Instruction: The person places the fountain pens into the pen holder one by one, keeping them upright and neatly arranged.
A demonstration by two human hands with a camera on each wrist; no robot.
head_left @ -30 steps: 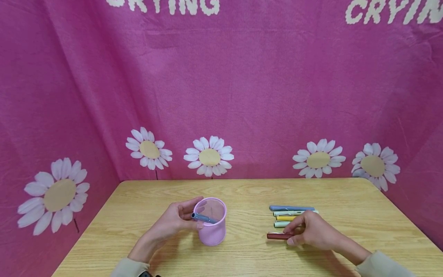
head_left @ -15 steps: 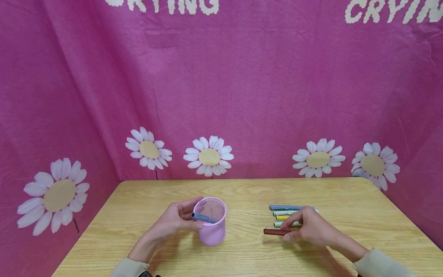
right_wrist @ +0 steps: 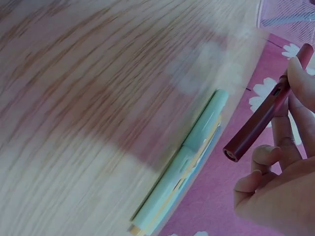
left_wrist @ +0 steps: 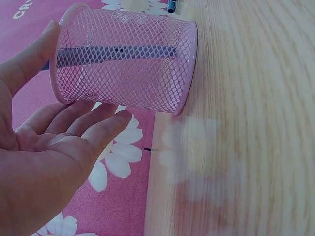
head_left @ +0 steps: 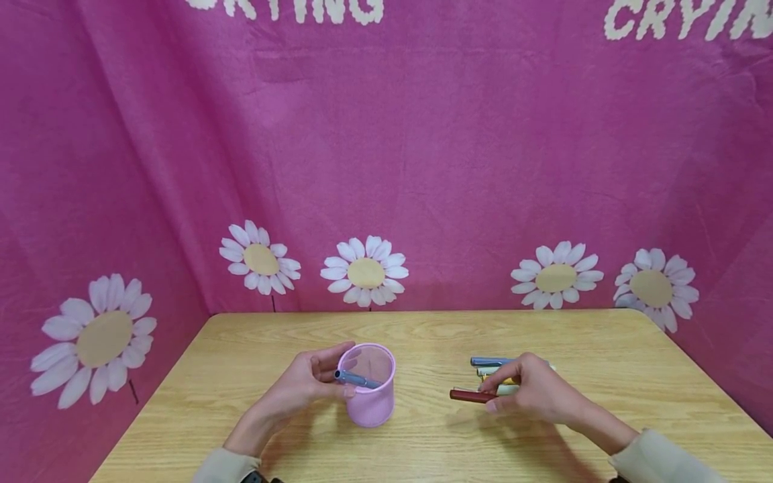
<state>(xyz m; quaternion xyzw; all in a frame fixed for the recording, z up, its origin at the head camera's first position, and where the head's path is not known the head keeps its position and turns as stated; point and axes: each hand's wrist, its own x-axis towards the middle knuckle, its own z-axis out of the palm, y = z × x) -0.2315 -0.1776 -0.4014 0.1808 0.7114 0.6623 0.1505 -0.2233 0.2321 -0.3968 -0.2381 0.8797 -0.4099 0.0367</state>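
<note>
The right hand (head_left: 531, 396) is now carrying the dark red capped pen (head_left: 473, 396) clear of the wooden worktop (head_left: 435, 335): a second ago that pen was lying flat at the near end of the row, half a second ago it was only being pinched, and now it is sitting higher and further left, heading toward the pink wire-mesh cup (head_left: 366, 386). The right wrist view is confirming the lift, with the pen held slantwise between thumb and fingertips, off the wood, its grip narrow and closed round the barrel. The remaining pens, a blue one (head_left: 490, 361), a pale mint one (right_wrist: 184, 164) and a yellow one (head_left: 506, 380) partly hidden behind the hand, are lying side by side where they were. The left hand (head_left: 302, 389) has not shifted; its fingers are staying loosely cupped against the cup's side, steadying it rather than clasping it, as the left wrist view is showing. Inside the cup a grey-blue pen (head_left: 356, 381) is leaning across the mesh. Judging by this, one pen is already stowed and the red one is going in as the second, with three waiting.
</note>
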